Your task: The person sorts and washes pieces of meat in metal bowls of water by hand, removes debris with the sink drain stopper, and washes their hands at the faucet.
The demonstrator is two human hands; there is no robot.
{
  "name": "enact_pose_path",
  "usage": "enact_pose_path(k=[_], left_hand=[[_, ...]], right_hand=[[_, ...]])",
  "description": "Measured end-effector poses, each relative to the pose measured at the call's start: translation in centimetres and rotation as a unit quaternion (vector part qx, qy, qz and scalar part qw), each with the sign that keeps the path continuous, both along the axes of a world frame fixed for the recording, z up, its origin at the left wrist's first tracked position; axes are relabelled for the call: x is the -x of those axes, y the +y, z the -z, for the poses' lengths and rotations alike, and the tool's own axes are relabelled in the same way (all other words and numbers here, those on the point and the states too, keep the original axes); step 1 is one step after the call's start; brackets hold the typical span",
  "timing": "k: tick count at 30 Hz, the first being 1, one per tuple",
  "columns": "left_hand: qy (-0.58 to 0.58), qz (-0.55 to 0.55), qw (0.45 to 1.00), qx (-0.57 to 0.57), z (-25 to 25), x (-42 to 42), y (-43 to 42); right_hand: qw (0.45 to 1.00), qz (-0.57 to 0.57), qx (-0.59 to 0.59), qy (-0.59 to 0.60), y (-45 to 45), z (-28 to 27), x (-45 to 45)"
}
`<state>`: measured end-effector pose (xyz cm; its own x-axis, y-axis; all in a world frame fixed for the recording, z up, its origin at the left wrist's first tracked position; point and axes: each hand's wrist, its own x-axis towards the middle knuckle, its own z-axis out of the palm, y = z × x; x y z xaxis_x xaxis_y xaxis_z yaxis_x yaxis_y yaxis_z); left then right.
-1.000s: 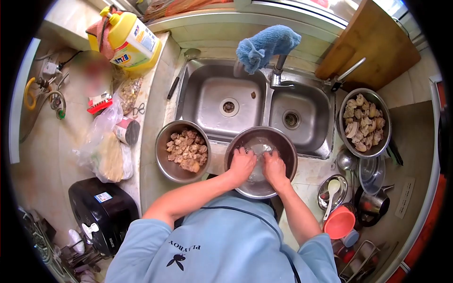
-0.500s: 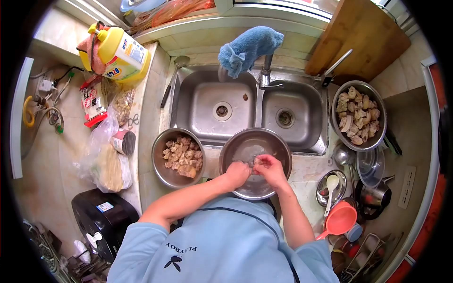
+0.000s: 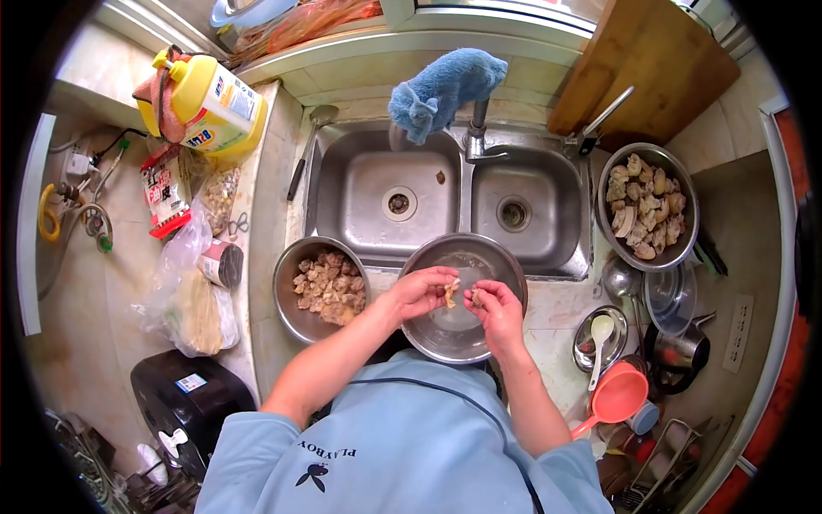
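Note:
A steel bowl of water point(image 3: 458, 334) stands at the front edge of the counter, below the sink. Over its left part, my left hand point(image 3: 421, 293) pinches a small yellowish piece of meat point(image 3: 450, 293). My right hand point(image 3: 497, 310) is above the bowl's right part, its fingertips closed on a small brownish piece point(image 3: 476, 298). To the left stands a steel bowl with chopped meat point(image 3: 330, 287). At the right, beyond the sink, another steel bowl holds pale meat pieces point(image 3: 646, 206).
A double sink point(image 3: 360, 193) lies behind the bowls, with a blue cloth point(image 3: 449, 90) over its faucet. Right: ladle point(image 3: 621, 278), white spoon point(image 3: 601, 330), red dipper point(image 3: 620, 394), cutting board point(image 3: 642, 73). Left: yellow bottle point(image 3: 218, 107), plastic bag point(image 3: 193, 304), black appliance point(image 3: 188, 398).
Both hands have risen out of the bowl and moved slightly apart, and small pieces now show between their fingers. The camera view has shifted a little.

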<state>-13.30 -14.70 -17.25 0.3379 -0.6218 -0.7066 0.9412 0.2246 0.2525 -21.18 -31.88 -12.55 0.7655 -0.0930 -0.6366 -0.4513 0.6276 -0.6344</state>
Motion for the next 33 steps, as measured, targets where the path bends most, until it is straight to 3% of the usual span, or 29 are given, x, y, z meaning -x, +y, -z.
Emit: enact_pose_path(k=[2, 4, 6, 9, 11, 12, 15, 16, 18, 19, 30, 33], left_hand=[[0.037, -0.119, 0.988, 0.091, 0.3, 0.3, -0.2], [0.051, -0.142, 0.977, 0.151, 0.5, 0.6, -0.6], [0.101, -0.181, 0.971, 0.118, 0.0, 1.4, -1.4], [0.094, -0.184, 0.974, 0.088, -1.6, 2.0, -2.5], [0.108, -0.195, 0.971, 0.084, -1.0, 2.2, -2.7], [0.11, -0.196, 0.97, 0.087, -1.0, 2.2, -2.3], [0.039, -0.124, 0.992, -0.009, -2.0, 1.7, -0.8], [0.038, -0.125, 0.991, -0.007, -2.4, 1.6, -0.2], [-0.053, -0.087, 0.995, -0.014, -3.0, 1.6, 1.0], [-0.052, -0.1, 0.993, -0.034, -3.6, 1.6, 1.1], [-0.044, -0.105, 0.991, -0.065, -4.7, 2.7, 3.0], [-0.047, -0.101, 0.991, -0.075, -4.5, 2.5, 2.9]], right_hand=[[0.999, 0.004, 0.033, -0.009, 1.1, -0.5, 0.1], [0.991, -0.004, 0.12, -0.049, 2.4, -1.2, 0.2], [0.927, -0.111, 0.322, -0.156, 2.9, -0.4, 1.1], [0.895, -0.143, 0.359, -0.222, 3.1, -1.6, 1.0], [0.918, -0.107, 0.319, -0.213, 1.9, -2.1, 0.7], [0.952, -0.075, 0.261, -0.142, 1.1, -2.5, 0.4], [0.777, -0.189, 0.578, -0.165, -2.2, -0.9, -0.5], [0.775, -0.19, 0.579, -0.166, -2.4, -0.3, -0.6], [0.619, -0.341, 0.694, -0.136, -2.6, 0.9, -0.7], [0.593, -0.397, 0.69, -0.118, -2.5, 2.4, -1.2], [0.552, -0.394, 0.712, -0.185, -0.7, 6.6, -1.9], [0.58, -0.401, 0.687, -0.177, -0.8, 6.6, -1.7]])
